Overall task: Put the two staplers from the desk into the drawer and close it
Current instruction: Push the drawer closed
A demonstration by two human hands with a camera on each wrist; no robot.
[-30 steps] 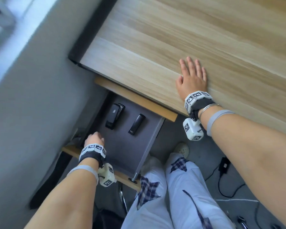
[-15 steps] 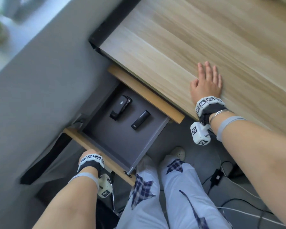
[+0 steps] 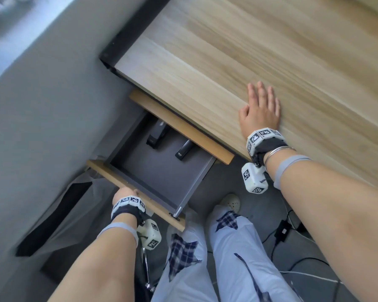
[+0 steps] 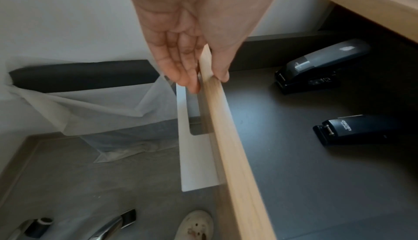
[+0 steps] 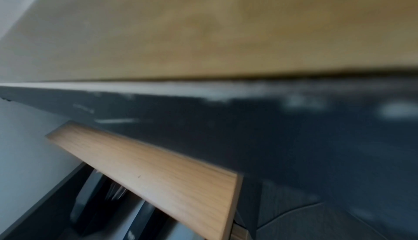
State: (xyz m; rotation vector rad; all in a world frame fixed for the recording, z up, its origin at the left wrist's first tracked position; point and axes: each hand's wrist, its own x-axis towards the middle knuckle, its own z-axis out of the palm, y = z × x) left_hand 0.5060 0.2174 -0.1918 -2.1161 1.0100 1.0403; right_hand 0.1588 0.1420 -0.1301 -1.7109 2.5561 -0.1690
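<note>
Two black staplers lie on the grey floor of the drawer (image 3: 162, 175): a bulky stapler (image 3: 156, 136) (image 4: 316, 65) at the back left and a slim stapler (image 3: 183, 150) (image 4: 353, 131) to its right. Their far ends are hidden under the wooden strip below the desk. My left hand (image 3: 123, 194) (image 4: 207, 83) pinches the drawer's wooden front (image 3: 105, 172) near its left end, thumb inside, fingers on the outer face. My right hand (image 3: 260, 110) lies flat on the wooden desk (image 3: 227, 51) near its front edge, holding nothing.
A wooden strip (image 3: 183, 127) (image 5: 158, 168) runs under the desk edge above the drawer. A grey wall stands close on the left, with a loose plastic sheet (image 4: 90, 109) beside the drawer. Below are legs in light trousers (image 3: 227, 258), a shoe (image 3: 230, 201) and floor cables (image 3: 282, 232).
My left hand left the drawer's inside and took hold of its wooden front. The drawer has slid partway in, so the staplers now sit half under the wooden strip. The right hand stayed put.
</note>
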